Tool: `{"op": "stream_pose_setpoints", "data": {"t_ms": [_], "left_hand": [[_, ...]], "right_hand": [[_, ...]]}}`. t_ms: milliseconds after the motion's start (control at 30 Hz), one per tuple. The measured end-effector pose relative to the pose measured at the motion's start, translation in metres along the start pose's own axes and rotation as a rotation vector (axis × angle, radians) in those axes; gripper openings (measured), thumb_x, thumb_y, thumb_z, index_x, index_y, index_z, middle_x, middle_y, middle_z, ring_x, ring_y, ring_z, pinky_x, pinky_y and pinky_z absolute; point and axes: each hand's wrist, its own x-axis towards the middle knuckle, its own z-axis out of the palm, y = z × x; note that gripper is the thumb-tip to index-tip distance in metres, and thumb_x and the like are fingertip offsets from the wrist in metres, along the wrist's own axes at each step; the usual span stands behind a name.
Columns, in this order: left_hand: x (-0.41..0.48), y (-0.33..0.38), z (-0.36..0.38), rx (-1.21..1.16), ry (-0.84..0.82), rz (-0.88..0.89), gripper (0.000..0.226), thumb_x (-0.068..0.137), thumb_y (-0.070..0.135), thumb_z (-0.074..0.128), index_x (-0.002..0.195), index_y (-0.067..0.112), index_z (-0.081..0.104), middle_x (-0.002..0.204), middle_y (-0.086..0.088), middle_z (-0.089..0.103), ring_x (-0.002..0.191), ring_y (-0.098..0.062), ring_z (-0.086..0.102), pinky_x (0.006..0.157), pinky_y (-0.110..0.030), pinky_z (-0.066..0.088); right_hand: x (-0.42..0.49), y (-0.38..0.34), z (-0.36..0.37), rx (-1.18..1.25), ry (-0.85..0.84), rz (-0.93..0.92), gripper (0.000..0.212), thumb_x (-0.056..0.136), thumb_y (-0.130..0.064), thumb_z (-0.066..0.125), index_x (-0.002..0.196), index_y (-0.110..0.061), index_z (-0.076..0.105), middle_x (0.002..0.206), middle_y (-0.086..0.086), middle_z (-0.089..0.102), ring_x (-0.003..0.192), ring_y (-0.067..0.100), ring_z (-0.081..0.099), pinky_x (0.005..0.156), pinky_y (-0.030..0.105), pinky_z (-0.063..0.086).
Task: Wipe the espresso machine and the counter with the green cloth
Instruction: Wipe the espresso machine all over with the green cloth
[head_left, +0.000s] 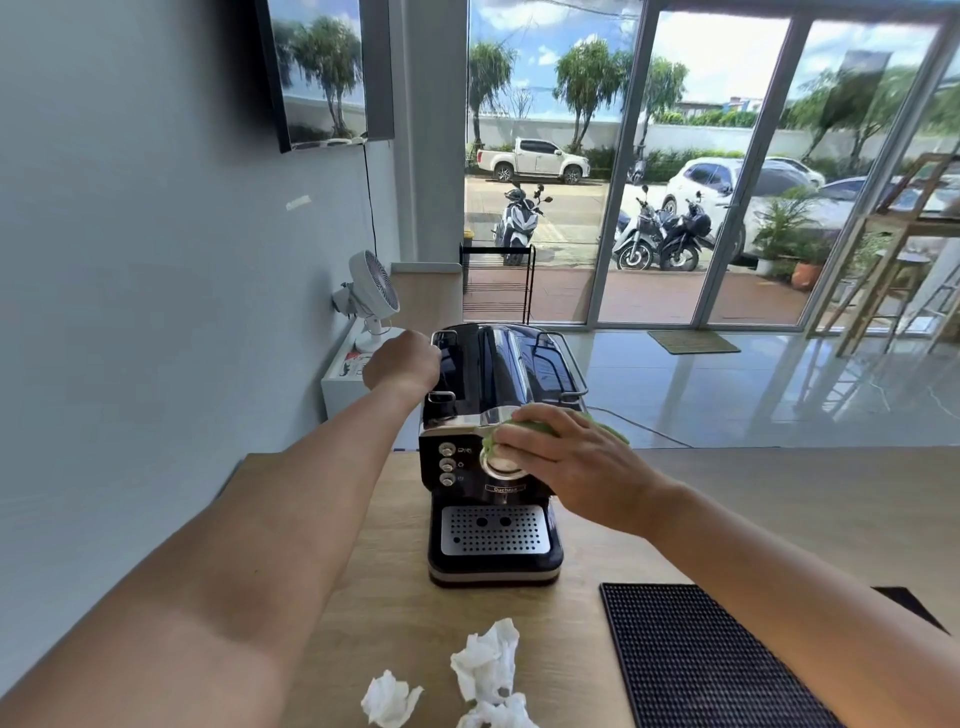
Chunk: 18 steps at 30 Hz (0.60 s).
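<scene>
The work looks to me in its first part. The espresso machine (488, 364) stands in the middle of the frame on the wooden counter (395, 597). The right hand (576, 462) holds the green cloth (524, 427) bunched under its curved fingers and presses it on the upper front of the machine, just over the round dial. A corner of the cloth comes out behind the hand.

The left hand (402, 364) is at the upper left side of the machine, by the rail, probably to steady it. Its fingers are hidden behind the back of the hand, so I cannot tell if they grip the rail or only lean on it.

I cannot say which parts are wiped already. I judge that the buttons (447, 464), the drip tray (493, 529), the sides and the whole counter are left to do.

Some things will be in the way for the counter. Crumpled white tissues (485, 665) lie at the lower middle of the frame, and a black rubber mat (701, 665) covers the lower right. Both must be moved or wiped around. A small white fan (371, 291) stands on a low white shelf at the left, apart from the counter.
</scene>
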Motion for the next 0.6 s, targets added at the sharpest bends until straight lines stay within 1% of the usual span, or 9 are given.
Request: {"op": "stream_pose_setpoints", "data": {"t_ms": [100, 233, 367, 400, 467, 500, 533, 600], "left_hand": [[0.001, 0.001, 0.000, 0.000, -0.006, 0.009, 0.026, 0.091, 0.018, 0.043, 0.091, 0.013, 0.069, 0.088, -0.010, 0.067, 0.080, -0.031, 0.061, 0.064, -0.032, 0.040], [0.001, 0.000, -0.001, 0.029, -0.013, 0.014, 0.025, 0.091, 0.017, 0.043, 0.091, 0.013, 0.068, 0.089, -0.010, 0.067, 0.079, -0.030, 0.059, 0.063, -0.032, 0.041], [0.001, 0.001, -0.001, 0.043, -0.015, 0.001, 0.025, 0.089, 0.017, 0.044, 0.093, 0.013, 0.068, 0.094, -0.010, 0.068, 0.080, -0.029, 0.058, 0.066, -0.032, 0.041], [0.001, 0.001, -0.001, 0.042, -0.013, -0.004, 0.025, 0.089, 0.017, 0.044, 0.093, 0.014, 0.069, 0.094, -0.010, 0.068, 0.082, -0.029, 0.059, 0.067, -0.032, 0.041], [0.001, 0.001, -0.001, 0.048, -0.008, -0.012, 0.026, 0.089, 0.017, 0.043, 0.092, 0.014, 0.068, 0.094, -0.010, 0.068, 0.083, -0.030, 0.060, 0.067, -0.032, 0.041], [0.000, 0.002, 0.000, 0.060, -0.004, -0.013, 0.026, 0.089, 0.017, 0.043, 0.093, 0.014, 0.068, 0.094, -0.010, 0.068, 0.082, -0.029, 0.059, 0.067, -0.032, 0.040], [0.000, 0.002, 0.000, 0.070, 0.002, -0.015, 0.026, 0.090, 0.018, 0.042, 0.093, 0.014, 0.068, 0.093, -0.009, 0.067, 0.081, -0.029, 0.058, 0.066, -0.032, 0.040], [0.000, 0.003, 0.001, 0.074, 0.015, -0.020, 0.026, 0.090, 0.017, 0.042, 0.092, 0.013, 0.067, 0.092, -0.010, 0.067, 0.079, -0.028, 0.057, 0.066, -0.032, 0.040]], "right_hand": [[-0.015, 0.007, -0.002, -0.050, 0.032, -0.005, 0.038, 0.097, -0.014, 0.044, 0.130, -0.013, 0.062, 0.136, -0.004, 0.059, 0.127, 0.025, 0.045, 0.110, 0.037, 0.038], [-0.037, 0.019, 0.002, -0.101, 0.028, 0.028, 0.035, 0.096, -0.010, 0.048, 0.128, -0.011, 0.063, 0.133, -0.002, 0.060, 0.125, 0.027, 0.049, 0.105, 0.040, 0.046], [-0.065, 0.027, 0.005, -0.093, 0.015, 0.090, 0.032, 0.099, -0.015, 0.048, 0.126, -0.013, 0.065, 0.128, -0.005, 0.062, 0.122, 0.025, 0.050, 0.106, 0.036, 0.043], [-0.071, 0.029, 0.006, -0.086, -0.014, 0.109, 0.031, 0.099, -0.014, 0.048, 0.125, -0.013, 0.065, 0.127, -0.005, 0.061, 0.119, 0.025, 0.051, 0.102, 0.038, 0.046], [-0.079, 0.032, 0.007, -0.041, -0.042, 0.169, 0.030, 0.094, -0.006, 0.051, 0.118, -0.014, 0.067, 0.119, -0.003, 0.061, 0.110, 0.024, 0.053, 0.090, 0.041, 0.052], [-0.081, 0.032, 0.004, -0.007, -0.016, 0.209, 0.031, 0.090, 0.000, 0.053, 0.114, -0.014, 0.068, 0.114, -0.001, 0.062, 0.105, 0.024, 0.054, 0.086, 0.040, 0.053], [-0.080, 0.032, -0.001, 0.024, 0.027, 0.246, 0.032, 0.087, 0.004, 0.057, 0.111, -0.013, 0.069, 0.110, 0.001, 0.063, 0.101, 0.025, 0.055, 0.084, 0.040, 0.053], [-0.066, 0.028, -0.014, 0.068, 0.136, 0.269, 0.032, 0.085, 0.007, 0.062, 0.111, -0.010, 0.069, 0.109, 0.004, 0.064, 0.099, 0.026, 0.057, 0.088, 0.038, 0.052]]}}
